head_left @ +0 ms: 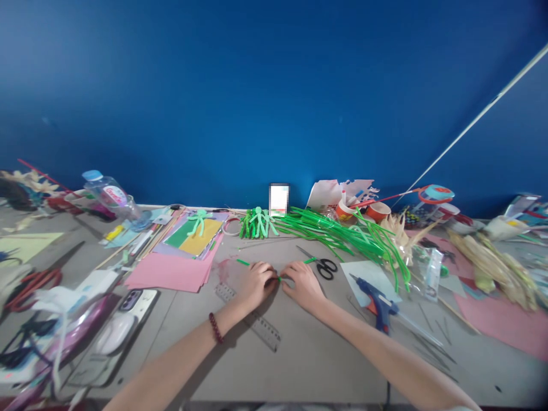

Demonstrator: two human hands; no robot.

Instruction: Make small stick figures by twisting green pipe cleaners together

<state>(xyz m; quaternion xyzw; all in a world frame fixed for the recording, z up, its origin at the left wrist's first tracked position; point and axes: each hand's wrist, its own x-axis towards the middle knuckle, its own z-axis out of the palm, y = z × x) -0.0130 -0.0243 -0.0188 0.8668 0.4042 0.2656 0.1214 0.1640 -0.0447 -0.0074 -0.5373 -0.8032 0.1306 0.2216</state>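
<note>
My left hand point(259, 284) and my right hand point(303, 285) meet over the middle of the table, fingertips pinched. Between them a small bit of a green pipe cleaner point(279, 279) shows; green ends stick out behind both hands, and the rest is hidden by the fingers. A clear ruler point(266, 332) lies partly under my left forearm. Black-handled scissors point(327, 268) rest just beyond my right hand. Behind the hands stand several green pipe-cleaner figures point(258, 222), beside a long heap of green pipe cleaners point(342, 231).
Pink paper sheets point(175, 268) lie to the left, with a phone point(115, 337) nearer me. A blue glue gun point(379, 302) sits on the right near pale paper. Paper cups point(378, 212) and dried husks point(492, 268) stand farther right. A plastic bottle point(109, 191) is at the back left.
</note>
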